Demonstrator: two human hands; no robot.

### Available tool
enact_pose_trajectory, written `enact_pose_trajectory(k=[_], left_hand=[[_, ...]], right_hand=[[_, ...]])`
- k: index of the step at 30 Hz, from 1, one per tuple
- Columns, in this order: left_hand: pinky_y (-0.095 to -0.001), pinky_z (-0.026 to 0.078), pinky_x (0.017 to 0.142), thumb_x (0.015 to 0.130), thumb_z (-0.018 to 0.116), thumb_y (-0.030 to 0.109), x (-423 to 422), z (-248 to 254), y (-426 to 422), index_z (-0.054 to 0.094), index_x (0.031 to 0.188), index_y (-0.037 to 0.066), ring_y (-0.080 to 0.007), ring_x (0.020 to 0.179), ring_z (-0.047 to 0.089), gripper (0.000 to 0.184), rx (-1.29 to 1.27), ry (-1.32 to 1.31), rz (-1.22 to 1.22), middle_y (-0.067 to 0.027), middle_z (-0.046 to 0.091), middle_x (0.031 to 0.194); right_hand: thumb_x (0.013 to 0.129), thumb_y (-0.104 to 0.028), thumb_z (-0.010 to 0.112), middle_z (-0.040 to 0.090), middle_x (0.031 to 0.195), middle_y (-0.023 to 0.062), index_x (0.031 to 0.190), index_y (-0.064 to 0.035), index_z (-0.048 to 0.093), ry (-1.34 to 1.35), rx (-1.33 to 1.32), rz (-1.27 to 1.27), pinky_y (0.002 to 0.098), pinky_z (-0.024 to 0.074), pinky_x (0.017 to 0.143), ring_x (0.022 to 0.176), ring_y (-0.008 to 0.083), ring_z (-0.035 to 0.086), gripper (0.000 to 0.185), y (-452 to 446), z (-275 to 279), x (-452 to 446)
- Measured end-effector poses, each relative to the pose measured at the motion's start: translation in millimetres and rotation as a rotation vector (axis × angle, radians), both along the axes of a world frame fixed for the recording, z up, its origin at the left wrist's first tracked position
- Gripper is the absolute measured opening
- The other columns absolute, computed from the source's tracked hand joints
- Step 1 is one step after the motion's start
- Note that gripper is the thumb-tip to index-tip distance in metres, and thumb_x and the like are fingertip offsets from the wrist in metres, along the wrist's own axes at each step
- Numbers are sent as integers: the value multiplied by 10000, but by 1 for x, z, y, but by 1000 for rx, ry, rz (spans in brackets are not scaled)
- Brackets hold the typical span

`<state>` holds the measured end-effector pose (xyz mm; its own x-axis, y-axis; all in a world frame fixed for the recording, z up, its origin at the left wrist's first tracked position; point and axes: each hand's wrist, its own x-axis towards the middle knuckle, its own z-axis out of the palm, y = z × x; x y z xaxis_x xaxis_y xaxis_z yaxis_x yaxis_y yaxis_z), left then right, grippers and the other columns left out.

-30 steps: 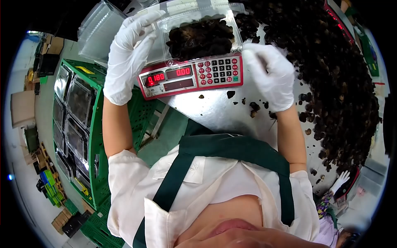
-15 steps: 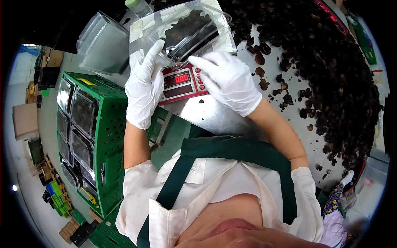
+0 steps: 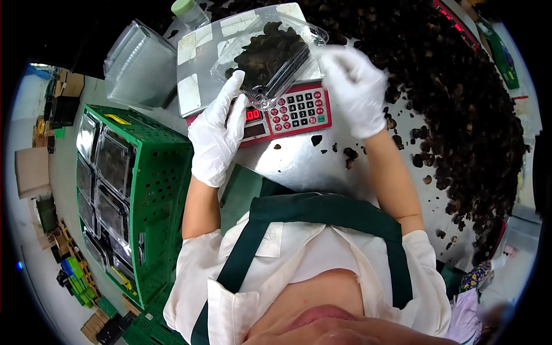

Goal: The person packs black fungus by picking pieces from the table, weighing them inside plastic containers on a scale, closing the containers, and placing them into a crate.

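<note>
A clear plastic clamshell box [image 3: 261, 54] with dark brown pieces [image 3: 269, 50] that look like wood ear mushrooms is tilted over a digital scale [image 3: 192, 89]. My left hand [image 3: 218, 135], in a white glove, grips the box at its near-left corner, thumb along the edge. My right hand [image 3: 357, 92], also gloved, is at the box's right end with its fingers curled. Motion blurs those fingers, so whether they touch the box is unclear. The scale's red panel [image 3: 299, 109] shows its keypad, and my left hand partly hides the lit display.
Loose dark pieces [image 3: 460, 103] are heaped across the metal table's right side. Stacked clear boxes [image 3: 141, 69] and a green-lidded jar [image 3: 192, 17] stand left of the scale. A green crate [image 3: 161, 155] holds several packed boxes. Another person's patterned sleeve [image 3: 474, 276] shows at lower right.
The box has shifted right and turned, uncovering the scale's keypad. My right hand has moved right and up from its front edge to its right end. My left hand moved right with the box.
</note>
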<state>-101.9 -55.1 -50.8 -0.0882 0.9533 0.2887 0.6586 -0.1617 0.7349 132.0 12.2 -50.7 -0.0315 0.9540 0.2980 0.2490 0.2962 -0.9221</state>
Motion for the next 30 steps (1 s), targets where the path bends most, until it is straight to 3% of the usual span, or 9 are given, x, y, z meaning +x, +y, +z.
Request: enact_pose_trajectory(k=[3, 4, 5, 8, 10, 13, 20, 24, 30], left_hand=[[-255, 528, 818, 1001, 657, 133, 4, -6, -1, 598, 1454, 172, -120, 818, 663, 459, -50, -51, 28, -97, 756, 1018], [-252, 521, 791, 1002, 659, 144, 5, -9, -1, 573, 1477, 180, -109, 782, 628, 485, -20, -70, 13, -78, 736, 955], [-249, 514, 763, 1003, 660, 155, 5, -9, -1, 547, 1500, 188, -98, 745, 594, 512, 14, -88, 0, -60, 717, 893], [-237, 489, 743, 1029, 601, 178, 9, -5, -8, 394, 1596, 188, -81, 744, 564, 603, -275, -350, 7, -22, 629, 812], [-195, 403, 603, 1067, 516, 163, 18, -6, -10, 307, 1625, 136, -50, 677, 471, 597, -276, -616, -36, 28, 541, 813], [-187, 441, 564, 1066, 486, 157, 12, -9, -13, 373, 1586, 126, -54, 606, 533, 533, -327, -825, -60, 12, 620, 801], [-182, 480, 547, 940, 492, -14, -1, -9, -43, 452, 1544, 99, -52, 607, 612, 616, -255, -1108, -176, -11, 669, 774], [-187, 487, 501, 935, 507, -10, -7, 11, -69, 444, 1532, 47, -61, 545, 602, 603, -139, -1164, -95, -8, 683, 760], [-194, 437, 425, 925, 619, 69, -122, 74, -170, 465, 1493, 11, -53, 474, 510, 592, 371, -1082, 167, 11, 595, 747]], right_hand=[[1013, -441, 581, 694, 869, 98, 1414, -81, 570, -400, -63, -144, 388, 551, 826, 834, 237, 688, 539, 36, 16, 19], [1017, -533, 535, 681, 903, 53, 1514, -108, 478, -536, -80, -118, 382, 519, 873, 850, 185, 651, 656, 52, 3, 25], [1035, -512, 516, 657, 838, 24, 1405, -71, 562, -534, -118, -66, 317, 517, 749, 770, 137, 616, 577, 62, -4, 22], [1071, -404, 513, 622, 762, -39, 1050, -84, 630, 56, -472, 287, 210, 371, 526, 641, 28, 492, 342, 65, -9, 17], [1061, -304, 524, 636, 789, -12, 1065, -52, 638, 114, -555, 303, 220, 409, 540, 640, 56, 523, 276, 60, -11, 15], [1043, -230, 553, 642, 808, 24, 1070, -25, 629, 321, -597, 357, 225, 422, 541, 643, 85, 553, 220, 44, -23, 20], [1005, -113, 567, 636, 793, 45, 1142, -38, 565, 427, -542, 281, 194, 392, 477, 590, 70, 539, 157, -15, -27, 30], [1048, -298, 602, 678, 874, 76, 1209, -11, 558, 383, -383, 496, 202, 419, 505, 613, 85, 565, 332, -25, 0, 20], [1048, -346, 591, 714, 955, 81, 1393, 18, 530, 195, -278, 748, 249, 482, 641, 727, 100, 621, 506, -49, 56, -30]])
